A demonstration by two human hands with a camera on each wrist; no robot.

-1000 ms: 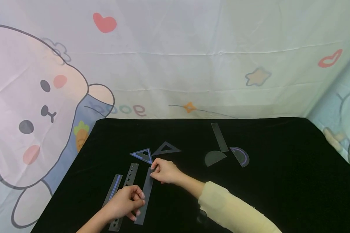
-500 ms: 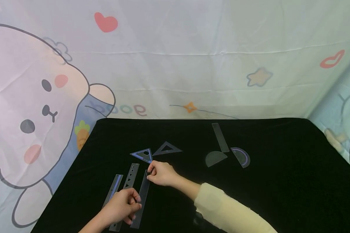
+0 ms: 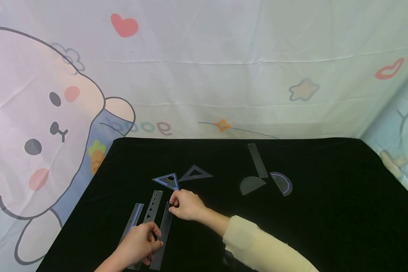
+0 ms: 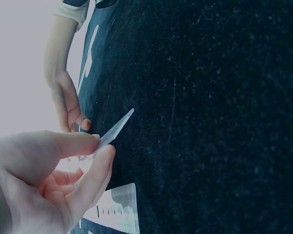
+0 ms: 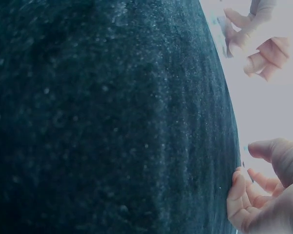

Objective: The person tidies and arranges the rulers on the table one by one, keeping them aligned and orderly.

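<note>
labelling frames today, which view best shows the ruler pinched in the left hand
The head view: the ruler shows along most of its length, partly covered by the left hand. The left wrist view catches only a tilted end; in the right wrist view, I cannot clearly make it out.

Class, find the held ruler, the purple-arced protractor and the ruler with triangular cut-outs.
Held ruler (image 3: 165, 226), head view: middle of its face.
Purple-arced protractor (image 3: 281, 184), head view: inside the arc.
Ruler with triangular cut-outs (image 3: 153, 207), head view: its upper part.
</note>
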